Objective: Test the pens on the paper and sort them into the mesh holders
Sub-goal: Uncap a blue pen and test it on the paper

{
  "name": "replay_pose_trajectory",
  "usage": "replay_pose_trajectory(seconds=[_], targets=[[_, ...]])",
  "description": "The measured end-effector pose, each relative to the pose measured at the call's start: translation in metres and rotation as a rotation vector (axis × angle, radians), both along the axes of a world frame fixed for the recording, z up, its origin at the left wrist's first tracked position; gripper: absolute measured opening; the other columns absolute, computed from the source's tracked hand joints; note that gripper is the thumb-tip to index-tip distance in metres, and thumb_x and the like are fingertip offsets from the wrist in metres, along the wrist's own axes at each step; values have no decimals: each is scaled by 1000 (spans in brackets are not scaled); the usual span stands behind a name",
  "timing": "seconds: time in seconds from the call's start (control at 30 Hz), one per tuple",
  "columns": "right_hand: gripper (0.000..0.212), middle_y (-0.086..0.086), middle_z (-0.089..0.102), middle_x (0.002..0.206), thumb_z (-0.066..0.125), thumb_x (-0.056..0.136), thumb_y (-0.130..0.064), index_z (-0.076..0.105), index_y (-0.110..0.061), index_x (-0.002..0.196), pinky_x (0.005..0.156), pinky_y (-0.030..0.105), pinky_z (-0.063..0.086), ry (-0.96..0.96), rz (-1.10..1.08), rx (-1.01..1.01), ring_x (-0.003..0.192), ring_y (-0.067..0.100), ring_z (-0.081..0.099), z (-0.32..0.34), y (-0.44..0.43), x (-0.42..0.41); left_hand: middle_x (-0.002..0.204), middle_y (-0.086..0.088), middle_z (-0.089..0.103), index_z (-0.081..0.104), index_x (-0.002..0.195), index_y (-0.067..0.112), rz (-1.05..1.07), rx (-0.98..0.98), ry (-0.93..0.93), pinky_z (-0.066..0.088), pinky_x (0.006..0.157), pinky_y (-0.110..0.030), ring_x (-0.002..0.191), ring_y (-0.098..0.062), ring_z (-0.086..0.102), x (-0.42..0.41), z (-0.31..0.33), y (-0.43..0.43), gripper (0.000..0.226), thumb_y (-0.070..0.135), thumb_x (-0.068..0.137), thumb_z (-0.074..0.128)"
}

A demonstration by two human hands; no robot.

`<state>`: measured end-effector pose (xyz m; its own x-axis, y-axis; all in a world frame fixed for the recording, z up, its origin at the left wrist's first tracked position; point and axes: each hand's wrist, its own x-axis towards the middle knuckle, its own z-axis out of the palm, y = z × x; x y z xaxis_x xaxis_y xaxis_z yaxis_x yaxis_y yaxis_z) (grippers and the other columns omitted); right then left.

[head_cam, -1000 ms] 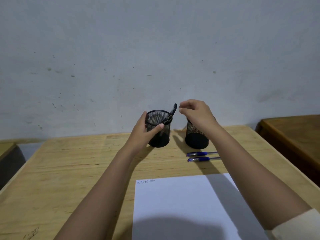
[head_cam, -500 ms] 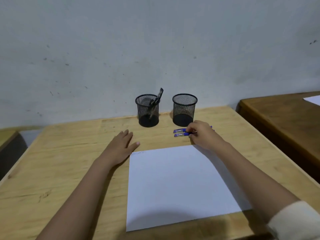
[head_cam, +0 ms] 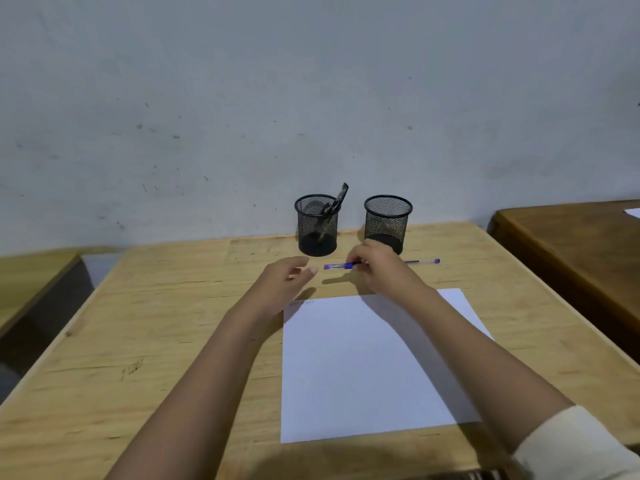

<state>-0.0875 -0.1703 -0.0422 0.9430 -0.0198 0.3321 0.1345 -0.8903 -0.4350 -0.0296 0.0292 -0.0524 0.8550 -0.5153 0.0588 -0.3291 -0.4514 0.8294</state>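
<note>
Two black mesh holders stand at the desk's far edge. The left holder [head_cam: 317,225] has a black pen [head_cam: 337,200] leaning in it; the right holder [head_cam: 388,220] looks empty. My right hand [head_cam: 384,271] pinches a blue capped pen [head_cam: 337,266] just above the desk, cap end pointing left, its shadow below it. A second blue pen [head_cam: 422,261] lies on the desk behind that hand. My left hand [head_cam: 282,284] hovers with fingers apart, fingertips close to the held pen's cap. The white paper [head_cam: 363,368] lies in front, with small scribbles at its top left corner.
The light wooden desk [head_cam: 156,341] runs to a grey wall right behind the holders. A darker wooden table [head_cam: 571,244] stands to the right with a gap between. Another desk's corner [head_cam: 31,275] shows at the left.
My right hand came down from above the holders to the two blue pens and lifted one. My left hand let go of the left holder, dropped to the desk, then rose toward the pen.
</note>
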Motion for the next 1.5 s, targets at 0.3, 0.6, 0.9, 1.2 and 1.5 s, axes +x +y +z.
replay_pose_trajectory(seconds=[0.3, 0.6, 0.9, 1.2, 1.5], targets=[[12, 3, 56, 88, 62, 84, -8, 69, -7, 94, 77, 24, 45, -146, 174, 61, 82, 16, 55, 19, 30, -11, 78, -5, 70, 70, 86, 19, 44, -334, -60, 51, 76, -20, 72, -9, 65, -19, 22, 22, 9, 12, 85, 65], [11, -7, 71, 69, 74, 75, -6, 74, -17, 75, 74, 20, 53, 68, 134, 853, 72, 10, 64, 20, 14, -35, 72, 2, 74, 72, 83, 22, 114, -528, 44, 54, 81, -23, 75, -12, 69, -22, 23, 50, 17, 7, 85, 64], [17, -6, 71, 69, 63, 79, 8, 68, -8, 84, 71, 13, 54, -147, 84, 1584, 71, 4, 67, 7, 58, -28, 71, 1, 72, 70, 88, 10, 129, -620, 91, 50, 70, -12, 70, -6, 68, -34, 26, 26, 13, 1, 80, 68], [10, -2, 71, 71, 63, 79, 8, 67, -1, 82, 79, 19, 56, -83, 174, 1368, 74, 9, 68, 15, 49, -29, 70, 3, 73, 73, 80, 22, 75, -500, 17, 54, 74, -17, 71, -11, 68, -30, 24, 33, 14, 8, 78, 71], [11, 1, 72, 71, 65, 76, 9, 69, 0, 81, 78, 22, 57, -77, 149, 1353, 75, 13, 69, 11, 41, -30, 71, 8, 74, 73, 84, 18, 89, -468, -18, 55, 73, -17, 70, -10, 70, -32, 18, 32, 13, 8, 77, 72]])
